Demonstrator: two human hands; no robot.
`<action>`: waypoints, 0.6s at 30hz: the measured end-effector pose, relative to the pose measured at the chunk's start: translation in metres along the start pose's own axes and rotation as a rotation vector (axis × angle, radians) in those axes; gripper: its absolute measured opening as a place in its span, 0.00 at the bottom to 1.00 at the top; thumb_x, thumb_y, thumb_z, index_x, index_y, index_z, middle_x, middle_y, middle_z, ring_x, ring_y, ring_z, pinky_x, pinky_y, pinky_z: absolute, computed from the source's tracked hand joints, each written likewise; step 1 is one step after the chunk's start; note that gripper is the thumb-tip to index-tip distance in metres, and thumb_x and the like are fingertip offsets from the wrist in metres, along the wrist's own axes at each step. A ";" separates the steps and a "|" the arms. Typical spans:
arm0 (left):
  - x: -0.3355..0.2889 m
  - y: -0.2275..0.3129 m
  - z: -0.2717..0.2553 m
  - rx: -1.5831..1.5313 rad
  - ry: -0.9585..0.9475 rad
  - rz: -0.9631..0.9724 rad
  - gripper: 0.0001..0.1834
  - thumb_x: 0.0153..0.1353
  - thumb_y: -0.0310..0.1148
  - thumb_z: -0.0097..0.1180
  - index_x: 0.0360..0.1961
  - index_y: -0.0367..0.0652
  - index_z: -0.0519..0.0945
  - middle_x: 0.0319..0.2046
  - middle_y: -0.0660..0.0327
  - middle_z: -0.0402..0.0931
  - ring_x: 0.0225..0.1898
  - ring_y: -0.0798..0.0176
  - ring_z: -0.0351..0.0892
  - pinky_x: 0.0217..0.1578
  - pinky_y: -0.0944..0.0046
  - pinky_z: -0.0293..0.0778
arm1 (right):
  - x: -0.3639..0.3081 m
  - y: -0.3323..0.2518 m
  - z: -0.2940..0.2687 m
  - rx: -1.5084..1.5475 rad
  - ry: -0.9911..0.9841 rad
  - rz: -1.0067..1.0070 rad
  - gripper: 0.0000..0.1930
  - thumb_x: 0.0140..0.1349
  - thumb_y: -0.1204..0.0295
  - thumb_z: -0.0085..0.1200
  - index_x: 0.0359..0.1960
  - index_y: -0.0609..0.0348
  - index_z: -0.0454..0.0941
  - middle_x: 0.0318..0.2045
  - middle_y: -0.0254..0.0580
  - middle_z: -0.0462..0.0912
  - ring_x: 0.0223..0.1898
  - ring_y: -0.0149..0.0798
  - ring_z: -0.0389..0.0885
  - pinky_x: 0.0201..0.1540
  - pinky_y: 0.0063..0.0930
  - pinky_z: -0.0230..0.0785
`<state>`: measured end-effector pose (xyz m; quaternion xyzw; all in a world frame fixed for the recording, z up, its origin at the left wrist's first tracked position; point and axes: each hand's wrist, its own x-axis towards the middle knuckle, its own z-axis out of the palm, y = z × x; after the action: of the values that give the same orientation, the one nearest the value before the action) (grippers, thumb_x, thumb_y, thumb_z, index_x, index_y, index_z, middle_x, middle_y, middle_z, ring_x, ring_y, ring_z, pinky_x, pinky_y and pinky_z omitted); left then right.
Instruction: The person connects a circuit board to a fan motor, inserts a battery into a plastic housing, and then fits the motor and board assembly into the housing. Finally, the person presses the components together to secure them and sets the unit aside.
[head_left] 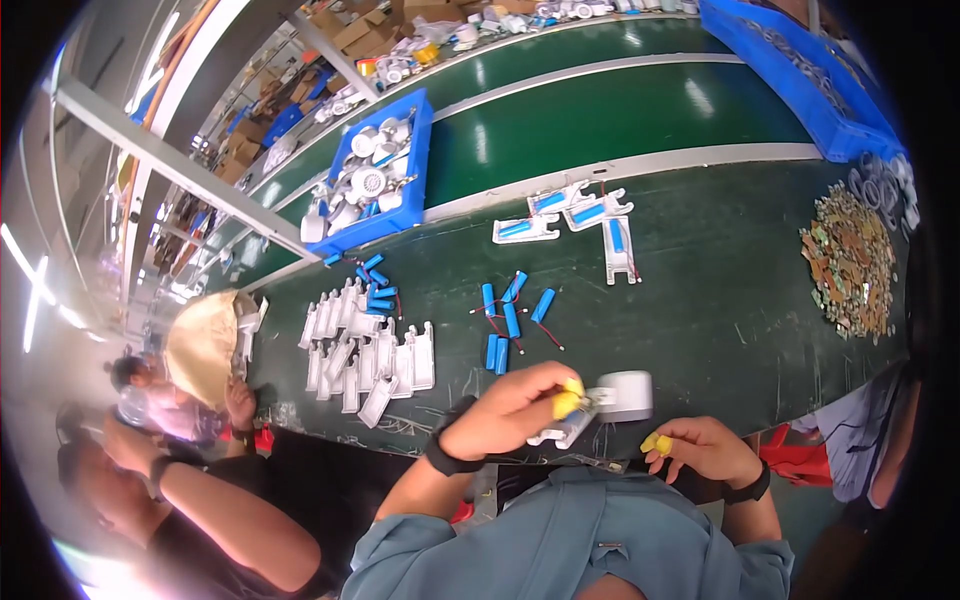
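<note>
Yellow covers sit on the fingertips of both my hands. My left hand is closed at the table's near edge, pinching a white plastic fan part with a rounded, grey-rimmed end. Just below those fingers is a white plastic casing, partly hidden by the hand. Farther right, my right hand is apart from the part, its thumb and fingers bent together; whatever may lie between them is too small to make out. Several blue cylindrical batteries with thin red wires lie beyond my left hand.
White casings cluster at left beside more blue batteries. Farther off are casings with batteries fitted. A blue bin holds white fan heads; another blue bin stands far right, near piled small boards. A person sits at left.
</note>
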<state>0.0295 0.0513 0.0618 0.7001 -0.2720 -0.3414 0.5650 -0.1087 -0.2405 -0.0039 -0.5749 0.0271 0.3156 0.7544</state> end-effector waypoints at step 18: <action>-0.244 -0.084 -0.335 0.410 1.522 -0.147 0.08 0.69 0.31 0.51 0.43 0.39 0.79 0.28 0.65 0.77 0.26 0.72 0.74 0.27 0.71 0.71 | -0.003 0.001 0.004 0.027 0.052 -0.077 0.12 0.73 0.77 0.46 0.52 0.69 0.76 0.42 0.46 0.84 0.42 0.38 0.86 0.34 0.28 0.82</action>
<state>0.1417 0.4592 0.0639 0.8476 0.1788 0.2517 0.4315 -0.1127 -0.2379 -0.0026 -0.5732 0.0289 0.2709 0.7728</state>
